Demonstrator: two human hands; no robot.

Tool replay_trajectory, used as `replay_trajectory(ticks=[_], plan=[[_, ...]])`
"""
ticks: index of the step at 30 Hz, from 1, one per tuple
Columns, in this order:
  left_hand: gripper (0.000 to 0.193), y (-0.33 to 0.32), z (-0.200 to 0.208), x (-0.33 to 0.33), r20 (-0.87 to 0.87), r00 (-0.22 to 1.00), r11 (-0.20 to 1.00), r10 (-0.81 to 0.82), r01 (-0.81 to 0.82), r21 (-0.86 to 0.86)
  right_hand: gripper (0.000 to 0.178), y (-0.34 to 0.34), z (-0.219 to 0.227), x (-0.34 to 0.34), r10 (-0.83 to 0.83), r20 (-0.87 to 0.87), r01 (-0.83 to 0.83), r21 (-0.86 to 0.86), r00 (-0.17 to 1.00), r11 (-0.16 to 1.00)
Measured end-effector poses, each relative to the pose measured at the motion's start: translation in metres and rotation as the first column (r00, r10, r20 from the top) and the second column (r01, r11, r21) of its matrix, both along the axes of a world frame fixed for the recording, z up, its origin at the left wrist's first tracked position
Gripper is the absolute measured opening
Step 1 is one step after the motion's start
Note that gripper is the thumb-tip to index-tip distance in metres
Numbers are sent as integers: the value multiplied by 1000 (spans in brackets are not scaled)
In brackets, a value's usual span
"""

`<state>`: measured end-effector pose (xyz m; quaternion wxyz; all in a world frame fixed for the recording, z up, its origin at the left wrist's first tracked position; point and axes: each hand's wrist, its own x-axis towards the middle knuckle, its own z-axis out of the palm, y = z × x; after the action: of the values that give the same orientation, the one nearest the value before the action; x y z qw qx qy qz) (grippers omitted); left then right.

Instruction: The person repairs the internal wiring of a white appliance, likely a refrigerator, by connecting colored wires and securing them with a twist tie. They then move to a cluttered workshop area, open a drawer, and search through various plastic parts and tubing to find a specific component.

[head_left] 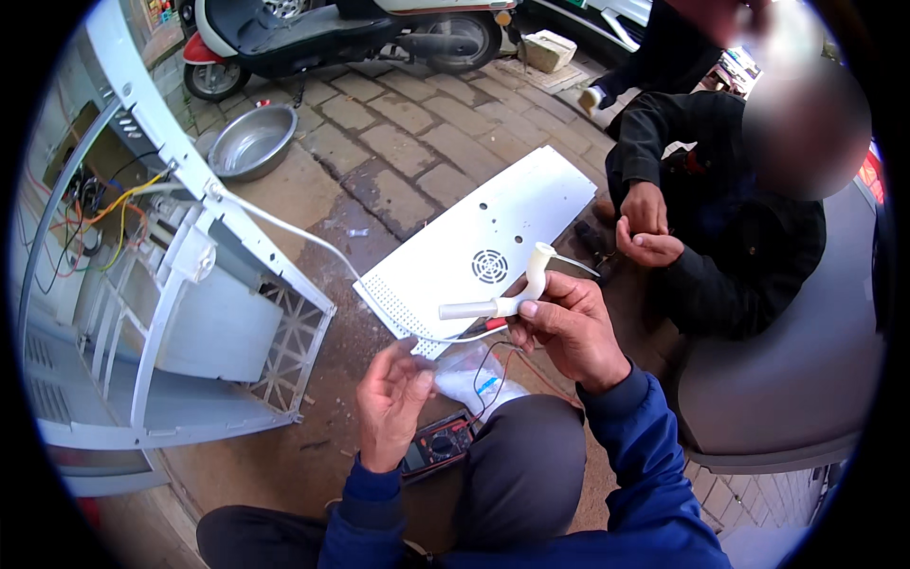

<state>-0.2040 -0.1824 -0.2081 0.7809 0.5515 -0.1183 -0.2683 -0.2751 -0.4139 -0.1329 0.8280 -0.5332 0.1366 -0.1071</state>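
Observation:
My right hand is closed around a white, bent plastic pipe. A straight, translucent end of the pipe points left, and its round mouth faces up. To the left, my left hand is raised with thumb and fingers apart, holding nothing I can see. Its fingertips are close to a white cable and a clear plastic bag. A multimeter lies below, between my left wrist and my knee. Its leads run up past the bag, and a red probe shows under the pipe.
At the left stands an opened white appliance cabinet with exposed wires. A white perforated panel lies ahead on the ground. Beyond are a metal basin and a scooter. A co-worker crouches at the right, hands together; another person stands behind.

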Motion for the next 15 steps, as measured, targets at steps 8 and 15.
replay_trajectory(ticks=[8,15], plan=[[33,31,26,-7,8,999,993,52,-51,-111,17,49,-7,13,412,-50,-412,13,910,911],[28,28,37,-15,24,997,985,68,-63,-162,19,48,-27,20,494,162,-515,397,854,760]])
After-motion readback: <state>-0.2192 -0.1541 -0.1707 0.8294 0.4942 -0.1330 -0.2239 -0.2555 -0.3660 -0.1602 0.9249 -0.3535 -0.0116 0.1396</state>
